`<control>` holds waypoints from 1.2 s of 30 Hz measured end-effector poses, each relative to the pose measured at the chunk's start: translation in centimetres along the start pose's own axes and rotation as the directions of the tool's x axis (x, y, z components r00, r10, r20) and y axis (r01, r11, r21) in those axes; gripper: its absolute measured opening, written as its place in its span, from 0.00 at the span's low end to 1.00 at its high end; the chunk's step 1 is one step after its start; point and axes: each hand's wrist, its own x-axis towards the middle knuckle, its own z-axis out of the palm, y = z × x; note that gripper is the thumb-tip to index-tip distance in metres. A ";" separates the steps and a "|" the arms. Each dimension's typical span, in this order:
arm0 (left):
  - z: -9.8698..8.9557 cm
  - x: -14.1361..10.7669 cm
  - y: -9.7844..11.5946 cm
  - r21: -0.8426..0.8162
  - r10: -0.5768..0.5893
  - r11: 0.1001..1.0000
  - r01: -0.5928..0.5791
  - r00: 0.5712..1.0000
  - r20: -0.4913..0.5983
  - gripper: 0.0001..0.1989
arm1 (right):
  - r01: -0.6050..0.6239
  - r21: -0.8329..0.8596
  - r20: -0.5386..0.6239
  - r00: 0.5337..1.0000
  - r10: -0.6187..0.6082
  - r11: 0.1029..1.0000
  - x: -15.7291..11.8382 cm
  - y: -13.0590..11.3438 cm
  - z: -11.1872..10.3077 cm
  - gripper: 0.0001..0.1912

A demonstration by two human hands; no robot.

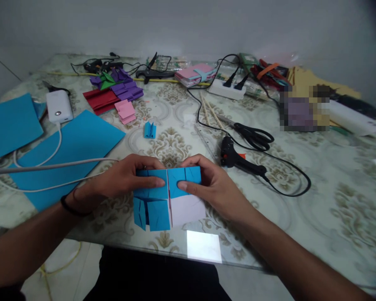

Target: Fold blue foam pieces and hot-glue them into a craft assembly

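Observation:
Between both hands, above the table's near edge, is a folded paper piece [158, 214] with blue panels and one pale lower-right panel. My left hand [128, 177] grips its upper left part, thumb flat on the blue face and fingers behind. On the upper right part my right hand [208, 182] has the same kind of grip, its thumb near the middle seam. Short slits and creases divide the blue panels. Beyond the hands lies a small folded blue paper piece [150, 130]. To the right rests a black hot glue gun [241, 161].
Blue paper sheets [81, 142] and a white power bank [59, 106] with cables lie left. Folded purple paper [127, 88], red paper [100, 100] and pink paper [125, 111] sit behind. Black scissors [253, 136], wooden sticks [211, 110] and a power strip [228, 89] are right.

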 end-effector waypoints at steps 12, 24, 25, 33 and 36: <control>0.1 -0.3 -0.1 0.235 -0.058 0.972 0.019 0.985 0.160 0.14 | -0.067 -0.360 0.151 0.980 0.129 0.931 -0.4 -0.2 0.0 0.13; 0.5 -0.3 0.0 0.403 -0.033 0.914 -0.030 0.989 0.147 0.16 | 0.088 -0.511 0.142 0.990 -0.017 0.855 -0.5 -0.2 0.4 0.14; 0.5 -0.3 0.1 0.394 -0.032 0.919 -0.028 0.989 0.144 0.15 | 0.095 -0.514 0.141 0.990 -0.025 0.852 -0.5 -0.2 0.4 0.14; 0.6 0.0 -0.2 0.109 -0.005 0.994 -0.006 0.995 0.102 0.13 | 0.133 -0.511 0.160 0.985 -0.058 0.849 -0.6 -0.4 0.5 0.13; 0.5 0.1 -0.4 0.048 -0.032 0.998 0.028 0.996 0.083 0.12 | 0.138 -0.526 0.170 0.984 -0.055 0.839 -0.6 -0.4 0.5 0.13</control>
